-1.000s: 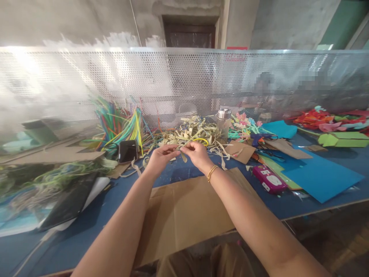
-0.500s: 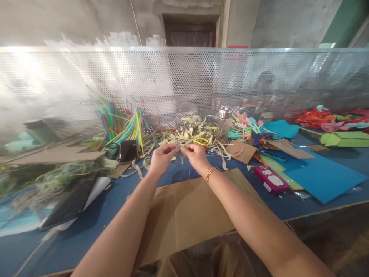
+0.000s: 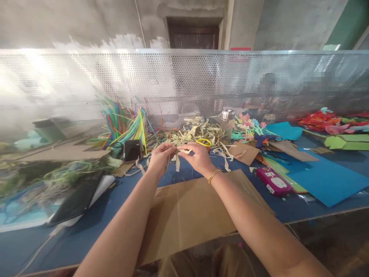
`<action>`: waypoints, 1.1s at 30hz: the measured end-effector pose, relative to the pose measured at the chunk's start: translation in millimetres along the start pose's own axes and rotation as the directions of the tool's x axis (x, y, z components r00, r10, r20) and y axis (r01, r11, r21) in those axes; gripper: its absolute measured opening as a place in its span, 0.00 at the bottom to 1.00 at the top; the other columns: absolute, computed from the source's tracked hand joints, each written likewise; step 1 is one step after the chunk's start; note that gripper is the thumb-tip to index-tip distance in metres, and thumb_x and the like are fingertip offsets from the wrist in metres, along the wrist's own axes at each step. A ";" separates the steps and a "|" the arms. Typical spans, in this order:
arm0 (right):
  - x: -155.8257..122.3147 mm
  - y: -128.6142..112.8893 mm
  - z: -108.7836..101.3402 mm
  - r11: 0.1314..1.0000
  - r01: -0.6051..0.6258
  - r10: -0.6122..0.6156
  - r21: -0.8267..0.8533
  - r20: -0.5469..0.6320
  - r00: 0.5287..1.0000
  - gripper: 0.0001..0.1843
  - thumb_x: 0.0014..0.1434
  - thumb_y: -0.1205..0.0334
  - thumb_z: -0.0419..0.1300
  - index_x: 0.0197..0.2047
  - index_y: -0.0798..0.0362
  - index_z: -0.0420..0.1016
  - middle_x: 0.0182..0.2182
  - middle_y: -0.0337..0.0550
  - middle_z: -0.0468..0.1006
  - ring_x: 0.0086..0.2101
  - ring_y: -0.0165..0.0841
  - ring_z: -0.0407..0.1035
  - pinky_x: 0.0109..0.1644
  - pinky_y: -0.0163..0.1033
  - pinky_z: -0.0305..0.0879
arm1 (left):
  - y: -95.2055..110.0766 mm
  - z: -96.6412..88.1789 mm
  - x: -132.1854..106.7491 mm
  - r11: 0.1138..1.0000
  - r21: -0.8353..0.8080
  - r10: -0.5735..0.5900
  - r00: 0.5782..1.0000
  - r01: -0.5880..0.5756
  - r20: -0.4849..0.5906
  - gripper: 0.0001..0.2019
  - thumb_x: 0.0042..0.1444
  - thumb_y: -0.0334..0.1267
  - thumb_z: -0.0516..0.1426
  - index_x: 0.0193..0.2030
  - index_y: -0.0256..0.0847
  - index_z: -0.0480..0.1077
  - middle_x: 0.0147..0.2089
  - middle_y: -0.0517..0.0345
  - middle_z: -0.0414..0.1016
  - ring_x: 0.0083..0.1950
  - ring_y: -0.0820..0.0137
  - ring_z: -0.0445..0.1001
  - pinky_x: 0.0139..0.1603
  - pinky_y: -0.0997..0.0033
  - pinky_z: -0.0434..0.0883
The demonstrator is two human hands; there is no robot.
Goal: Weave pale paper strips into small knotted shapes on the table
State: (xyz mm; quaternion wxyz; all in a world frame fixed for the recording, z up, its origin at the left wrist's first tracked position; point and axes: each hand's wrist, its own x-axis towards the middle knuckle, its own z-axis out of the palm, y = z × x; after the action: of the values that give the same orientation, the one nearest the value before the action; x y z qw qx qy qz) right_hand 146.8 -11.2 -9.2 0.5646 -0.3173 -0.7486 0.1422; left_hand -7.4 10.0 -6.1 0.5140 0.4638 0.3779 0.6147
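Note:
My left hand (image 3: 161, 157) and my right hand (image 3: 198, 157) meet fingertip to fingertip over the blue tabletop. Between the pinched fingers of both hands is a pale dried-leaf strip (image 3: 177, 163), with one end hanging down. Just beyond my hands lies a heap of similar pale, curled strips (image 3: 198, 130). A yellow loop (image 3: 204, 142) rests at the near side of the heap, close to my right hand. Beneath my forearms a flat cardboard sheet (image 3: 190, 215) reaches to the table's near edge.
To the left are coloured stems (image 3: 123, 123), a black phone-like object (image 3: 132, 150) and a black tablet-like slab (image 3: 76, 200). A steel-capped bottle (image 3: 227, 122), a purple box (image 3: 273, 181) and blue paper sheets (image 3: 328, 181) lie right. A perforated metal screen (image 3: 196, 77) stands behind.
The strip's hanging end shows longer below my fingers, and a pale end shows at my right fingers. My left hand has tilted slightly. The whole view has shifted a little.

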 end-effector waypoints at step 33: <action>6.2 -10.9 -13.9 0.834 0.090 -0.039 -0.545 0.105 0.994 0.09 0.55 0.71 0.55 0.26 0.53 0.72 0.26 0.42 0.70 0.30 0.32 0.62 0.33 0.36 0.54 | 1.8 4.3 -9.3 0.946 0.291 0.070 0.967 -0.142 0.244 0.13 0.38 0.42 0.67 0.30 0.39 0.73 0.25 0.60 0.72 0.27 0.74 0.67 0.30 0.74 0.61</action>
State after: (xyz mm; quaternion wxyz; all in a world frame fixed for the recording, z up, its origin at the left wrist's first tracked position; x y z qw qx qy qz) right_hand 155.3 -17.6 6.2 0.4204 -0.4336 -0.7926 -0.0834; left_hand -3.4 0.5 -4.9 0.4423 0.6256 0.3807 0.5177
